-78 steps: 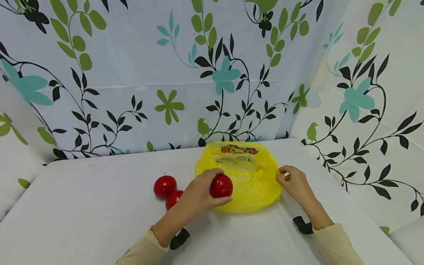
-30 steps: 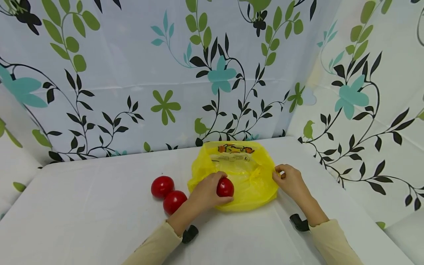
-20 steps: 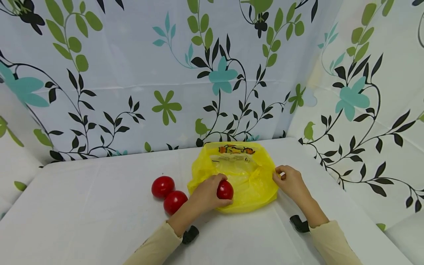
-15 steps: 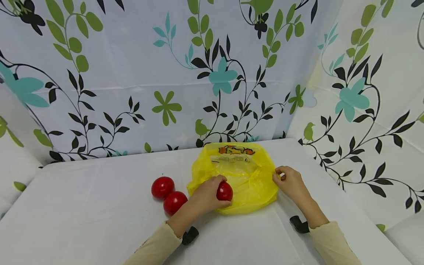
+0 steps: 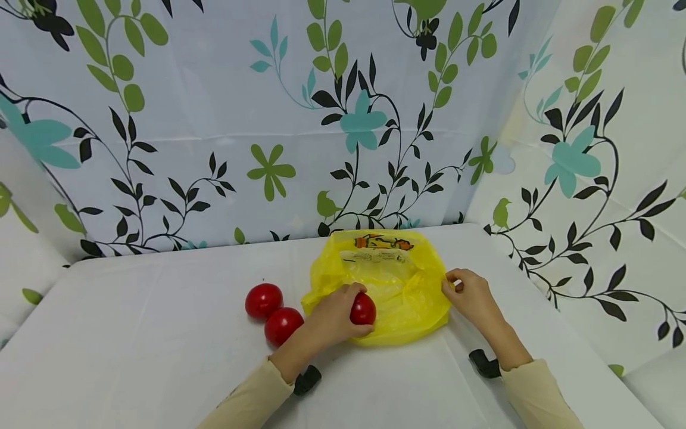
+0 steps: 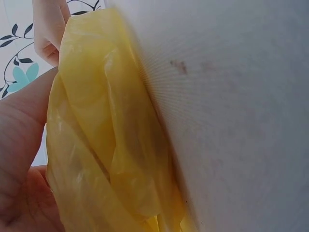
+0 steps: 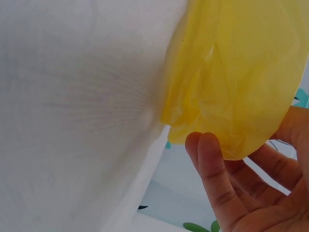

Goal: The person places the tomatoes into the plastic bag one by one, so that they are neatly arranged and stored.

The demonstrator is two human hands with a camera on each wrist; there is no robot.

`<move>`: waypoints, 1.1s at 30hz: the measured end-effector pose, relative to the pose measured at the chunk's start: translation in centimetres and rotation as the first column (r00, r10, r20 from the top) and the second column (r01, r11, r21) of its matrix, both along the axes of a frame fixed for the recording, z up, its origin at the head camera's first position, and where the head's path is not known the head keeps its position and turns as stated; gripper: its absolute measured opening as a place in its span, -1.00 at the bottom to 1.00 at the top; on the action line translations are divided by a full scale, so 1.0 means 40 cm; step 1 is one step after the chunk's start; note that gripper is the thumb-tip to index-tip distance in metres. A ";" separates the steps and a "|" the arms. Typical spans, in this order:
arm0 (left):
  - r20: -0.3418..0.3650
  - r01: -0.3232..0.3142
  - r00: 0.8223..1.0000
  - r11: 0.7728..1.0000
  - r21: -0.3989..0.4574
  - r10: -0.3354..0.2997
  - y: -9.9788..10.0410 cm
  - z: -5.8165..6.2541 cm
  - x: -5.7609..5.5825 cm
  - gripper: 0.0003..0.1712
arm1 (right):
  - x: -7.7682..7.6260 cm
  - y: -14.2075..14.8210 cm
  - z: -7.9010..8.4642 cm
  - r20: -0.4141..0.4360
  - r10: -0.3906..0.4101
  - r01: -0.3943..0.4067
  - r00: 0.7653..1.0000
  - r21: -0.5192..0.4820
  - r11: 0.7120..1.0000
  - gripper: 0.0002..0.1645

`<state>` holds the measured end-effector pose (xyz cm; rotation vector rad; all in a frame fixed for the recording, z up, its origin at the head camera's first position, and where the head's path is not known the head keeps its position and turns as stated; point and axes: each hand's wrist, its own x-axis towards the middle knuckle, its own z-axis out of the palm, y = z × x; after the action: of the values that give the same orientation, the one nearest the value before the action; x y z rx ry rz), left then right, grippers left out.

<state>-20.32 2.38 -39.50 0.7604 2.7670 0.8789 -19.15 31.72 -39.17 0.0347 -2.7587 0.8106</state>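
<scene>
My left hand (image 5: 333, 316) holds a glossy, round red fruit (image 5: 364, 309) at the near left part of a yellow plastic bag (image 5: 415, 298). The bag's mouth spreads open, and printing shows on its far inner side. At the bag's right edge, my right hand (image 5: 471, 296) pinches the plastic between thumb and fingers. In the left wrist view the bag hides the fruit, and the palm lies beside the yellow film. The right wrist view shows fingertips (image 7: 211, 147) against the bag's edge.
Two more red fruits, one farther back (image 5: 264, 301) and one nearer (image 5: 283, 327), sit side by side on the white table (image 5: 161, 333) left of the left forearm. Black wrist camera mounts (image 5: 485, 363) stick out by the sleeves. A patterned curtain (image 5: 214, 119) stands behind the table.
Compared with the oldest frame, my left hand has shifted slightly right with the fruit, baring more of the nearer fruit on the table. Over the last second both hands have stayed almost still.
</scene>
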 end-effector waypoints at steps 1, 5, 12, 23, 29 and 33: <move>-0.003 0.001 1.000 1.000 -0.001 -0.001 0.001 0.000 0.000 -0.17 | 0.000 0.001 0.000 0.000 -0.001 0.001 1.000 0.001 1.000 -0.69; -0.010 0.002 1.000 1.000 -0.002 -0.002 -0.001 0.000 0.000 -0.17 | -0.001 0.001 0.000 0.009 -0.004 0.004 1.000 -0.001 1.000 -0.68; -0.021 0.014 1.000 1.000 0.003 -0.014 -0.005 0.000 0.001 -0.17 | -0.002 0.000 0.000 0.020 -0.009 0.009 1.000 -0.005 1.000 -0.68; -0.049 0.035 0.998 0.999 0.005 -0.034 -0.011 0.013 0.003 -0.20 | -0.001 -0.003 0.000 0.026 -0.010 0.010 1.000 -0.014 1.000 -0.68; -0.061 0.059 0.996 0.998 0.023 -0.058 -0.020 0.025 0.009 -0.25 | 0.002 -0.008 0.001 -0.015 0.014 -0.014 1.000 0.008 1.000 -0.70; -0.072 0.064 0.995 0.998 0.025 -0.062 -0.024 0.041 0.013 -0.26 | 0.006 -0.009 0.005 -0.027 0.017 -0.017 0.999 0.019 1.000 -0.70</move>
<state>-19.79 1.41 -37.87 0.8953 2.7810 0.8967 -18.90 31.36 -38.95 0.0724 -2.7442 0.7833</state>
